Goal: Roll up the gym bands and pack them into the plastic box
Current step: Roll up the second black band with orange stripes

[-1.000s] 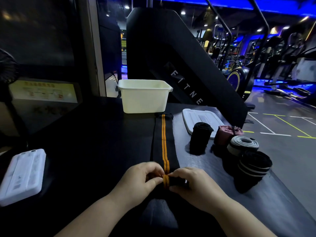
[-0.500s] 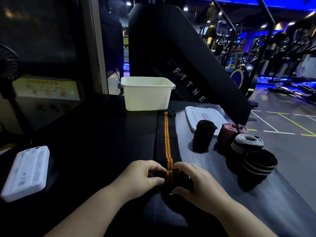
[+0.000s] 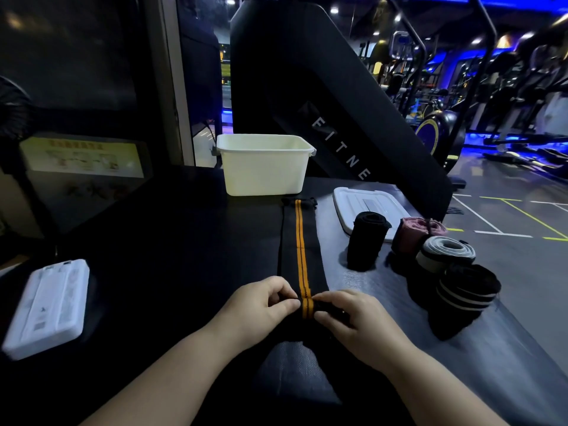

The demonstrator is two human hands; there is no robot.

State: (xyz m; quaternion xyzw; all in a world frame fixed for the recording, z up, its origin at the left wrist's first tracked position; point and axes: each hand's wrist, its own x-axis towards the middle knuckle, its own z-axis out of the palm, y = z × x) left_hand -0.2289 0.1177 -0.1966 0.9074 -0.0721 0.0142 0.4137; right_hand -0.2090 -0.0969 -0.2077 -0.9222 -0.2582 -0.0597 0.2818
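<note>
A black gym band with orange stripes (image 3: 299,241) lies flat on the dark table, running away from me toward the white plastic box (image 3: 264,166). Its near end is wound into a small roll. My left hand (image 3: 258,305) pinches the roll's left side and my right hand (image 3: 353,321) grips its right side. To the right stand rolled bands: a black one (image 3: 365,241), a pink one (image 3: 415,233), a grey-white one (image 3: 445,252) and a black one with white stripes (image 3: 468,289).
The box's white lid (image 3: 365,204) lies flat behind the black roll. A white flat device (image 3: 49,305) sits at the table's left edge. A large black fitness machine (image 3: 332,96) rises behind the box. The table's right edge drops to the gym floor.
Both hands have kept turning the band's near end; the roll has grown slightly and the hands have shifted a little forward along the band.
</note>
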